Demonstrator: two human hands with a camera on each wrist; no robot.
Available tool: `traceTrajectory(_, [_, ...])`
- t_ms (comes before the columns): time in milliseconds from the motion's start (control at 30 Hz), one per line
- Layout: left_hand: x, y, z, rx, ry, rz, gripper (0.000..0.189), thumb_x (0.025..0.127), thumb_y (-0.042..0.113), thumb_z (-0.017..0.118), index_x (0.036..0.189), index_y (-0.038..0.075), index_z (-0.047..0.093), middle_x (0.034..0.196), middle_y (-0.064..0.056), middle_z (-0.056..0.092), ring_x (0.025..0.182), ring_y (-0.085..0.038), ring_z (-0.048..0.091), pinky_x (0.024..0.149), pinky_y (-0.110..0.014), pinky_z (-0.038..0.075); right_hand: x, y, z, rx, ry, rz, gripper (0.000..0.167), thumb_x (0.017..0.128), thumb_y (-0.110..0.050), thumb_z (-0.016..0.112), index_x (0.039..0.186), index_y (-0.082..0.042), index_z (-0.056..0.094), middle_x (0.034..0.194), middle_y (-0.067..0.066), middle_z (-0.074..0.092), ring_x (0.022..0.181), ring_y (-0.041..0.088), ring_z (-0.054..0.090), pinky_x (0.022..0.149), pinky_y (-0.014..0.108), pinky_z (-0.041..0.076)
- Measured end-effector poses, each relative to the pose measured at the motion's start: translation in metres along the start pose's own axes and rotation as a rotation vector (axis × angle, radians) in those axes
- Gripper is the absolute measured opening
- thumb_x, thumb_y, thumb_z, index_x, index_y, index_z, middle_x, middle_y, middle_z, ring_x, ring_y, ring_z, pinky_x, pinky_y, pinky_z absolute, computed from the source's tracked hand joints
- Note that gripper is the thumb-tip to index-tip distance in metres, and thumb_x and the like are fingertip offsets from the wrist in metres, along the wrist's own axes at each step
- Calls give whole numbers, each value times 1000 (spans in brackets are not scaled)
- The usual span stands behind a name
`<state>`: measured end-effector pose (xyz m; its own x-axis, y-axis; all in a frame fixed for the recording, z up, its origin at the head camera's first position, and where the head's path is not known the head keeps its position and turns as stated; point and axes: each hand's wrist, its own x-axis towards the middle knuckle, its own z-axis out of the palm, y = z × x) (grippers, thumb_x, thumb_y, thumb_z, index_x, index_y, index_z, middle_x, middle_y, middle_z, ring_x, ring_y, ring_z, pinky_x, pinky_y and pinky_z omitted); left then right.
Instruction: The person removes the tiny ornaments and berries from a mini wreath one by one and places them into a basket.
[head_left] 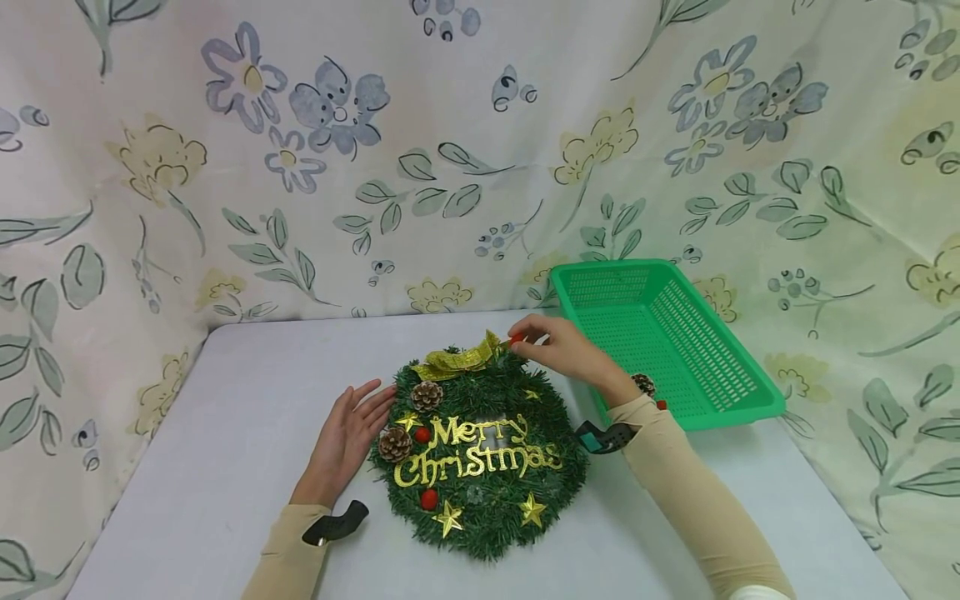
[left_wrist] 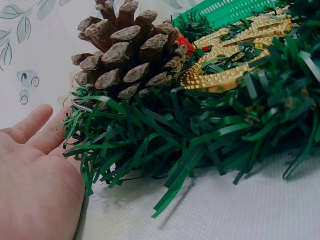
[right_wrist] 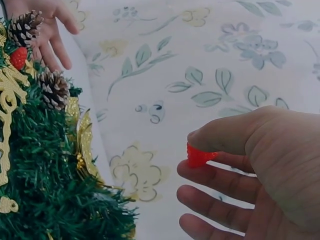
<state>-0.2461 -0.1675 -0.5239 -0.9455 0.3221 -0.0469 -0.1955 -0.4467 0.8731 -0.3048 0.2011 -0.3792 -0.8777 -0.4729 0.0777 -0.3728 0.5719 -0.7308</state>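
Observation:
A green tinsel Christmas wreath (head_left: 551, 408) lies flat on the table, with gold "Merry Christmas" lettering (left_wrist: 220, 80) across its middle. A gold bow (head_left: 457, 360) sits at the top, pine cones (head_left: 427, 396) on the left, and gold stars (head_left: 448, 518) and red berries (head_left: 428, 499) around it. Over the wreath's upper right edge, my right hand (head_left: 562, 350) pinches a red artificial berry (right_wrist: 197, 156) between thumb and fingers, the other fingers spread. At the left edge my left hand (head_left: 343, 437) is palm up, fingers straight, fingertips right at the tinsel near the pine cones.
A green plastic basket (head_left: 705, 350) stands at the back right, partly behind my right forearm. A pine cone (head_left: 642, 384) and a red berry (head_left: 662, 405) show in its near corner. Floral cloth (head_left: 450, 250) hangs behind the white table (head_left: 247, 400).

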Motion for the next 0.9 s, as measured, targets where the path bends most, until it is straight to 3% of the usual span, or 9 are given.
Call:
traceTrajectory(400, [0, 1, 0, 8, 15, -13, 72, 110, 54, 24, 164, 7, 9, 170, -20, 15, 159, -30, 14, 110, -17, 44, -3, 7, -16, -23, 34, 65, 25, 102, -27, 63, 124, -15, 68, 123, 8, 66, 106, 24, 63, 81, 37, 54])
traceTrajectory(767, [-1, 1, 0, 7, 7, -7, 72, 110, 53, 23, 164, 7, 7, 170, -21, 14, 159, -32, 12, 112, -17, 43, -6, 16, -30, -54, 66, 118, 25, 102, -27, 63, 125, -16, 67, 119, 9, 67, 107, 25, 62, 77, 35, 52])
traceTrajectory(900, [0, 1, 0, 9, 13, -9, 70, 111, 51, 21, 164, 7, 8, 169, -21, 15, 158, -27, 20, 111, -18, 43, -9, 17, -35, -57, 81, 140, 24, 103, -26, 62, 124, -18, 67, 118, 8, 67, 107, 25, 61, 77, 36, 52])
